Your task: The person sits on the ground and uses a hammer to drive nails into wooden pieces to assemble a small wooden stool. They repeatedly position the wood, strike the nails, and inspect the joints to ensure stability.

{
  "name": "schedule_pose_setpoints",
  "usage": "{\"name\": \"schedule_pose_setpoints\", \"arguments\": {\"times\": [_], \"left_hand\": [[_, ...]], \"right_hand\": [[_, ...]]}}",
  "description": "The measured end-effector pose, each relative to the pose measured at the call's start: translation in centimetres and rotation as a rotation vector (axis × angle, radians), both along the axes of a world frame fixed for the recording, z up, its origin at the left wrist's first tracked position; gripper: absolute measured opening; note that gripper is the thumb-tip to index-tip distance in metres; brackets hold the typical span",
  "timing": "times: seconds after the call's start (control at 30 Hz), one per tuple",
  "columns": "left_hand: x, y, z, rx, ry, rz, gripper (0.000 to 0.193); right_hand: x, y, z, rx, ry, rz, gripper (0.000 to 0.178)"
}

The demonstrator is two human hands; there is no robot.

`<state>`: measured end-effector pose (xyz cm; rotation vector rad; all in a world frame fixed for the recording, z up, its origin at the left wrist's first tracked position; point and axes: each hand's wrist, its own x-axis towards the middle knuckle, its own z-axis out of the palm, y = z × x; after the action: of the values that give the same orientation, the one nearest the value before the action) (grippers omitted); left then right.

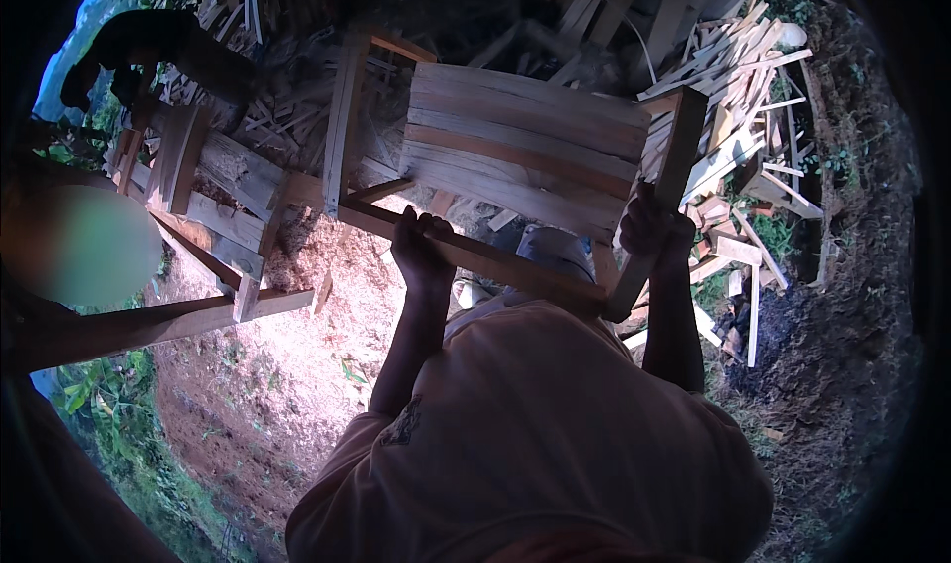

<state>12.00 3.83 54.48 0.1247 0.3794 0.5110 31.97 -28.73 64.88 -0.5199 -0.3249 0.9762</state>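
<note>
A chair-like wooden frame (525, 137) with a panel of pale and reddish slats is in front of me, square posts at its left and right sides. My left hand (421, 248) is closed around the near rail (495, 261), left of its middle. On the right, my right hand (654, 231) grips the dark right post (684, 137) with its fingers wrapped round it. The near rail meets that post close to my body. Part of the frame's underside is hidden, and shadow dims its far end.
Another slatted wooden piece (223, 187) stands at the left, near a long beam (188, 320). A person in dark clothing (213, 63) bends over at the far left. Scrap wood strips (743, 68) pile up at the back right. Sawdust (297, 335) covers the ground at left.
</note>
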Motion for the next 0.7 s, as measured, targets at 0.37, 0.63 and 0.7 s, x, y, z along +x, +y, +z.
{"name": "schedule_pose_setpoints", "arguments": {"times": [0.37, 0.63, 0.7], "left_hand": [[1.8, 0.8, 13.5, 0.217, 0.254, 0.184, 0.024], [1.5, 2.7, 11.4, 0.192, 0.45, 0.214, 0.025], [1.0, 3.3, 10.7, 0.182, 0.532, 0.231, 0.022]], "right_hand": [[0.3, 0.4, -2.9, 0.167, 0.164, -0.045, 0.034], [-0.6, 1.3, -3.7, 0.126, 0.139, -0.012, 0.034], [-1.7, 2.5, -3.5, 0.097, 0.121, -0.016, 0.032]]}}
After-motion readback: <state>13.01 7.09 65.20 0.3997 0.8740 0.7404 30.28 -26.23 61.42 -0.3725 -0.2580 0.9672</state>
